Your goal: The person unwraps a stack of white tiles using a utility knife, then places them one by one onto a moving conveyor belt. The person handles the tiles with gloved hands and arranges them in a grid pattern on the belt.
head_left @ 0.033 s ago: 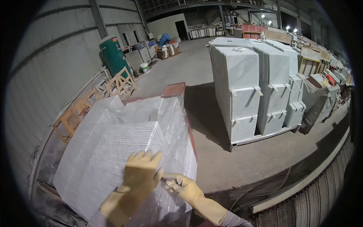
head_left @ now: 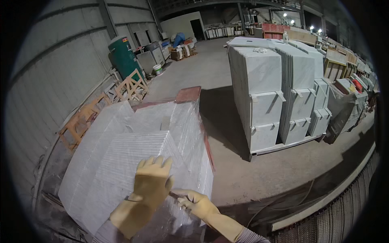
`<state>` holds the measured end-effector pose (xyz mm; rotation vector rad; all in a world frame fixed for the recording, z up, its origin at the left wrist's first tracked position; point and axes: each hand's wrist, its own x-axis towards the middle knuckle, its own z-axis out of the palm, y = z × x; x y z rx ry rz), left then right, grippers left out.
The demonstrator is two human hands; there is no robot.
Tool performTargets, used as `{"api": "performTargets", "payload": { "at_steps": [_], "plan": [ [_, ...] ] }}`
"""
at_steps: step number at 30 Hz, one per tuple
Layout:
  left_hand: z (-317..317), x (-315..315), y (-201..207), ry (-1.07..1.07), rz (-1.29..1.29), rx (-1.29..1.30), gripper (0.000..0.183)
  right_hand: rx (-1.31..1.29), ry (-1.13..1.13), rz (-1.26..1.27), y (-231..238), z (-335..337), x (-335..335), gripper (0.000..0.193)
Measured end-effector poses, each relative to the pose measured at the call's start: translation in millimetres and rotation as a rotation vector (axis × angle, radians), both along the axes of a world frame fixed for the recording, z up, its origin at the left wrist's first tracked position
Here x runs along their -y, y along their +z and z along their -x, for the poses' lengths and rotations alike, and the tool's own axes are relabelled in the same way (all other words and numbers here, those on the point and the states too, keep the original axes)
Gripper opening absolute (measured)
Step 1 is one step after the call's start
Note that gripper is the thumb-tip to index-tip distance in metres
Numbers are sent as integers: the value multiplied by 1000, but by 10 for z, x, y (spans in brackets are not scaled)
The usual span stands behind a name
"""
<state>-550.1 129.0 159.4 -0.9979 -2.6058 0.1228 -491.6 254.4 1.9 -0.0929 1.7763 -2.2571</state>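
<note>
A stack of pale stone slabs (head_left: 133, 148) stands in front of me, wrapped in clear plastic film (head_left: 184, 121). My left hand (head_left: 152, 178), in a yellow rubber glove, lies palm down against the wrapped stack, its fingers stretched forward. Close to its thumb, my right hand (head_left: 198, 203), gloved alike, is closed around a thin brown object (head_left: 174, 195). Only a short piece of that object shows, so its kind is unclear. Both hands are near the stack's right-hand edge, where the film is wrinkled and shiny.
White slabs (head_left: 265, 73) stand in tall rows on a low base to the right. Wooden frames (head_left: 131, 86) and a green tank (head_left: 125, 58) line the left wall. A reddish board (head_left: 187, 94) lies behind the wrapped stack. A ridged edge (head_left: 324, 218) runs along the lower right.
The view has shifted slightly, so the surroundings sit a little farther right. Both hands keep nearly the same pose at the wrapped stack.
</note>
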Motion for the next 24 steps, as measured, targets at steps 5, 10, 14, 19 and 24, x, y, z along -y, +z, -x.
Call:
{"api": "performTargets", "payload": {
  "at_steps": [5, 10, 14, 19, 24],
  "plan": [
    [155, -100, -176, 157, 66, -73, 53, 20, 148, -260, -319, 61, -43, 31],
    [143, -51, -155, 124, 17, -40, 47, -271, 95, -603, -537, 196, -226, 20],
    [158, -34, -101, 15, -105, -75, 31, 105, -42, -307, -160, 410, -353, 19],
    [144, 13, -68, -245, -64, -14, 17, -278, -380, -453, 160, 852, -348, 19],
    [143, 2, -24, -254, 21, 99, 20, -562, -636, -651, 339, 1336, -375, 14]
  ]
}}
